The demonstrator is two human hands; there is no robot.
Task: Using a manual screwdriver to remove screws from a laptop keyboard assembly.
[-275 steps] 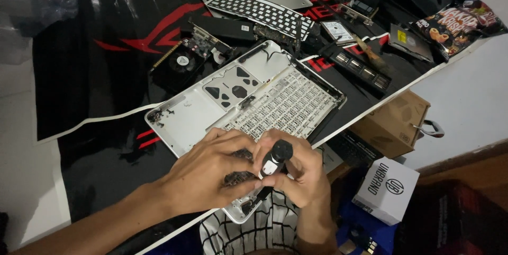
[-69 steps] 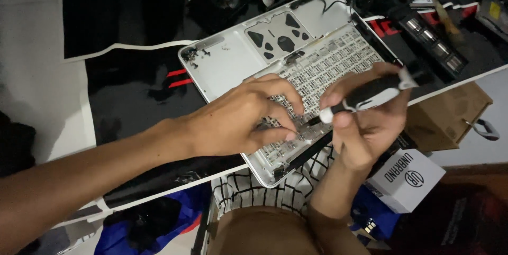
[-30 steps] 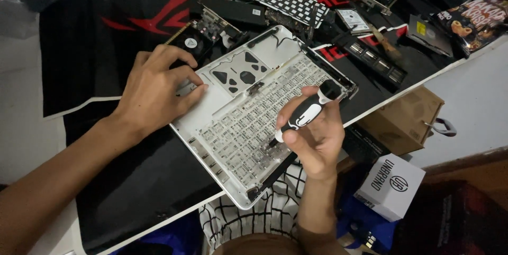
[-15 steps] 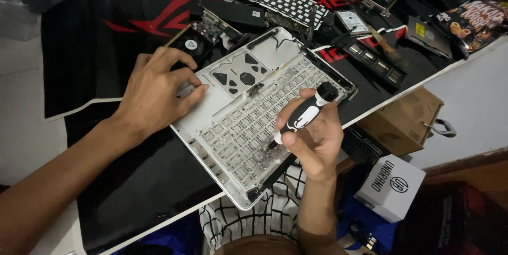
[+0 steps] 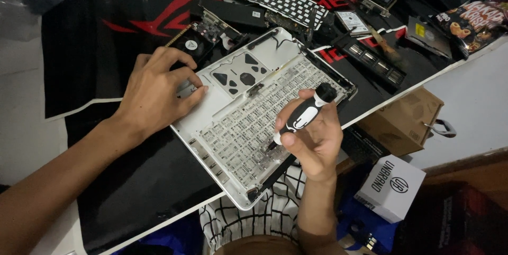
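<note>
Fingers (image 5: 296, 128) grip screwdriver (image 5: 306, 115), tip down on laptop case (image 5: 233, 128).

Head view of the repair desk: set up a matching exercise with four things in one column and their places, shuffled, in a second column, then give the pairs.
Things:
1. screwdriver
2. left hand
3. white box
4. snack bag

Places:
A. far right end of the desk
B. resting on the laptop case corner
C. gripped in the right hand
D. below the desk edge, beside a cardboard box

Pairs: 1-C, 2-B, 3-D, 4-A
</note>
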